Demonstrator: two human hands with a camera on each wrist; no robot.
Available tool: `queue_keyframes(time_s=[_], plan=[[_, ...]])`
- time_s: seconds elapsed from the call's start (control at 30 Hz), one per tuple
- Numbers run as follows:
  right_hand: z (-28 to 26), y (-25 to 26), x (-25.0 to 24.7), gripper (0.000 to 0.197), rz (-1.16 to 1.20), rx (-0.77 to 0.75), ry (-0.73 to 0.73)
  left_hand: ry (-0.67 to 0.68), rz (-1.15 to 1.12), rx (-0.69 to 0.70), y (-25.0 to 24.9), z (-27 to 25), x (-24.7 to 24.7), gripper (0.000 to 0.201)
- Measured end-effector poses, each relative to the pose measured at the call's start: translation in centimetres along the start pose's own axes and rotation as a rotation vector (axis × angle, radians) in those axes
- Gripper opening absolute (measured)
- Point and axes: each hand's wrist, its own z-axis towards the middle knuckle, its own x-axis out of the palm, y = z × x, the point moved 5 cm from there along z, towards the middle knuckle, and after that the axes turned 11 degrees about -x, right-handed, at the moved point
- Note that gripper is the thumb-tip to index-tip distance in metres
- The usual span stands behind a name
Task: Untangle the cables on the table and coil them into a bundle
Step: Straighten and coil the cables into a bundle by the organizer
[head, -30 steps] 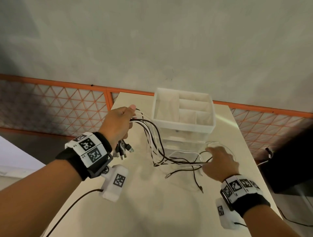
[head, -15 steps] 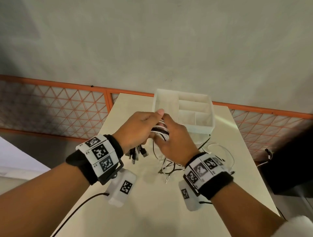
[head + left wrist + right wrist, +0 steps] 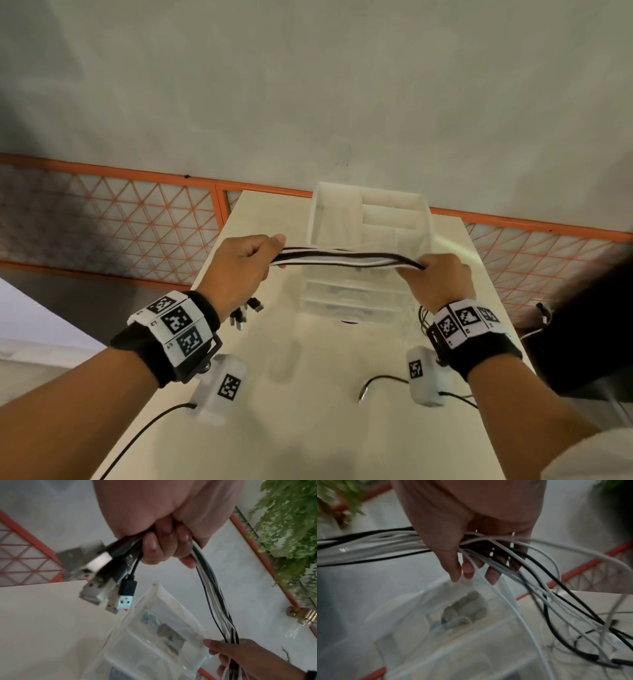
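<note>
Both forearms are bare. Each wrist wears a black fabric wrist strap (image 3: 164, 346) wrapped with white square-coded marker tiles (image 3: 464, 320), and a white boxy camera pod (image 3: 222, 387) trailing a thin black lead (image 3: 137, 438) hangs beneath.

Cream table (image 3: 308, 428) bears a clear drawer organizer (image 3: 352, 291) (loose cable ends (image 3: 371, 383) too).

Left hand (image 3: 164, 536) grips cables (image 3: 211, 588) — USB plugs (image 3: 109, 588) dangling.
</note>
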Motion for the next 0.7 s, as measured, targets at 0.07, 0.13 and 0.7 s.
queue_keyframes(time_s=[0.07,0.13,0.7], plan=[[-0.5,-1.3,-0.5,0.034,0.025,0.078,-0.092,0.024,-0.064,-0.041,1.1,0.0,-0.3,0.05],[-0.8,-1.5,-2.0,0.044,0.1,0.05,-0.307,0.046,-0.069,-0.111,2.8,0.2,-0.5,0.048],[-2.3,8.6,-1.4,0.028,0.43,-0.299,-0.052,0.624,0.123,-0.108,-4.4,-2.4,8.5,0.075]])
